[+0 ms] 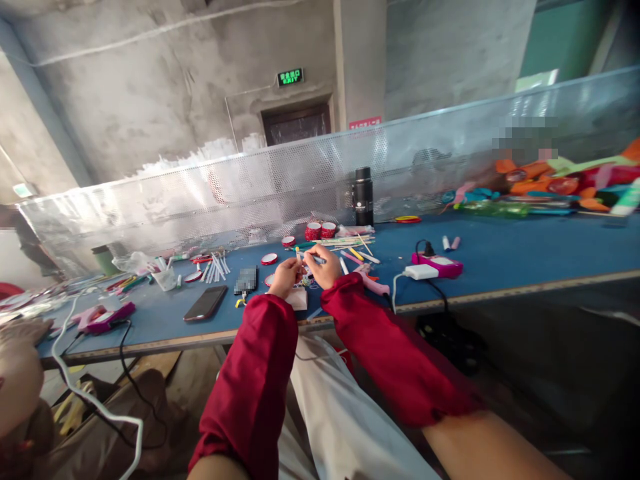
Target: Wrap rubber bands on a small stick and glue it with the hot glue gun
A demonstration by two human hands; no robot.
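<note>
My left hand is closed in a pinch near the table's front edge, holding a small pale piece with a yellow tip upright. Close beside it, my right hand is closed round a slim greyish pen-like stick, whose exact kind is too small to tell. The fingertips of both hands nearly meet. Beneath them lies a pale square block or pad, partly covered by my left wrist. Small colourful bits are scattered behind it, half hidden by my hands.
On the blue table are a phone, red tape rolls, a black bottle, white sticks and a magenta glue-gun-like device with cables. A perforated metal screen runs behind. Another person's arm is at left.
</note>
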